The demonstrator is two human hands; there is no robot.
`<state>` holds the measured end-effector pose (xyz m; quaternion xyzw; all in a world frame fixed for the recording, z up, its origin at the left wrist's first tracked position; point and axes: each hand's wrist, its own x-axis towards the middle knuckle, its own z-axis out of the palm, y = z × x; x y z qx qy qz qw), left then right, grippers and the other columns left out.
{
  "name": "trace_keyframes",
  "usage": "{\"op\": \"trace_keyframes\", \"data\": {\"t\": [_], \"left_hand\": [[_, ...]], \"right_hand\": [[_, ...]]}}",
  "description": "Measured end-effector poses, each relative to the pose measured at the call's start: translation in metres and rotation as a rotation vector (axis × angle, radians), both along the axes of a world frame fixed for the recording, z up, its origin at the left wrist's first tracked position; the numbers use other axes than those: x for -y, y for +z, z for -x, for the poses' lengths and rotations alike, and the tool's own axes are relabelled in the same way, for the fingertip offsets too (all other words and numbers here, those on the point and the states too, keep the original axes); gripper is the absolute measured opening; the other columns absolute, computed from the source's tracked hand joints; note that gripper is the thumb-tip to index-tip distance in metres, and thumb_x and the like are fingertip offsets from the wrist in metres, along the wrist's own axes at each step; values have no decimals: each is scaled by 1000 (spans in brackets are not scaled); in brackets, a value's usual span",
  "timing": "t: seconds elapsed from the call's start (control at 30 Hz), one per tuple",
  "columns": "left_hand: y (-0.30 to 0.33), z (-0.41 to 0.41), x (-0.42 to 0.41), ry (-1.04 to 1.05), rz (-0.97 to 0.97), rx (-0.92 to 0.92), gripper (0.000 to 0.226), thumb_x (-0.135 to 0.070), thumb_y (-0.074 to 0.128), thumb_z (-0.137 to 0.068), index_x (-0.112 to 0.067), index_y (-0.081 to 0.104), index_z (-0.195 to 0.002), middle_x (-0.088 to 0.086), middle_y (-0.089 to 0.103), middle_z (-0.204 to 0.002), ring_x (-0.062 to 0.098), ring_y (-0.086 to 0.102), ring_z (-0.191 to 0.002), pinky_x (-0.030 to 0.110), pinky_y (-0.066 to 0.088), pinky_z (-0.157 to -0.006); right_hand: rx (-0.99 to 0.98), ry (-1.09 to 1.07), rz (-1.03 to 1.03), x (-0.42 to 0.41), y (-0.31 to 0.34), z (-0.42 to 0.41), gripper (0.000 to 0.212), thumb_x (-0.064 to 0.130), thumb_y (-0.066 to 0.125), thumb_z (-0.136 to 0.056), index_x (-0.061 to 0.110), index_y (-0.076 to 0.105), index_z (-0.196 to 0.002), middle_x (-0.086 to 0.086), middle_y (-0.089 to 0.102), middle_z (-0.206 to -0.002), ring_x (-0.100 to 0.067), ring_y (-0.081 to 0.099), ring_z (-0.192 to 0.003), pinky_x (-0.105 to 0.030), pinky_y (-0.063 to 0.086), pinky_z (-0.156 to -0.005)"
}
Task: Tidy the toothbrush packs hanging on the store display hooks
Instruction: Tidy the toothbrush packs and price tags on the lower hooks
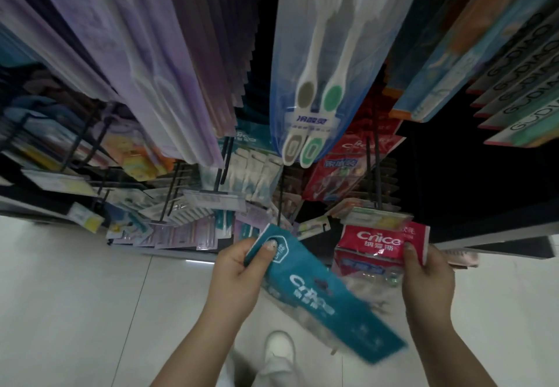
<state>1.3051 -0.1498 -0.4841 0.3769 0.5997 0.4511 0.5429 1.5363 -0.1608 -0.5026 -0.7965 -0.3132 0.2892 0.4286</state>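
Head view: left hand (239, 268) pinches the top of a teal pack (320, 299), thumb on its face; pack slants down-right over the white floor (75, 296), off the hooks. Right hand (426, 274) grips a red pack (378, 244) by its right edge, just below a hook (373, 172).

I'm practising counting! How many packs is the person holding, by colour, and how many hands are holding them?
Teal pack: 1, held in the left hand
Red pack: 1, held in the right hand
Hands: 2
Total: 2 packs, 2 hands
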Motion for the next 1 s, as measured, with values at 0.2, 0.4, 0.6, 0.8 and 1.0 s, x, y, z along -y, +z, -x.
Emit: {"op": "trace_keyframes", "data": {"t": [0.2,0.4,0.6,0.8,1.0], "left_hand": [[-13,-12,-6,-8,129,27,41,-16,43,-94,-9,58,-56,-4,57,-43,5,51,-42,17,41,-46],[-24,-36,-29,-309,143,83,15,-13,61,-85,-23,66,-95,-6,70,-83,4,66,-71,17,51,-66],[-21,-60,-53,-424,111,11,11,-15,68,-81,-24,66,-86,6,71,-82,14,66,-72,29,54,-72],[-28,-75,-72,-409,97,-56,13,-15,63,-85,-21,66,-74,-7,64,-69,1,58,-58,17,47,-61],[-36,-77,-82,-368,94,-69,38,-23,60,-87,14,58,-76,15,56,-71,19,52,-66,29,39,-63]], "right_hand": [[-149,75,-28,-3,6,7,14,16,47,-93,14,61,-94,8,65,-82,-3,63,-69,-17,42,-60],[-261,129,-42,-11,8,9,16,17,47,-93,23,62,-93,8,68,-87,-3,67,-75,-16,48,-63],[-267,129,-70,-16,3,8,19,14,46,-93,20,64,-93,11,73,-77,1,67,-73,-11,50,-60],[-400,110,-48,-22,-6,-1,23,23,46,-94,19,67,-85,5,75,-78,-10,70,-76,-19,52,-64],[-442,125,-27,-32,-11,-6,25,16,49,-92,22,71,-81,0,75,-83,-18,69,-83,-34,51,-75]]}}
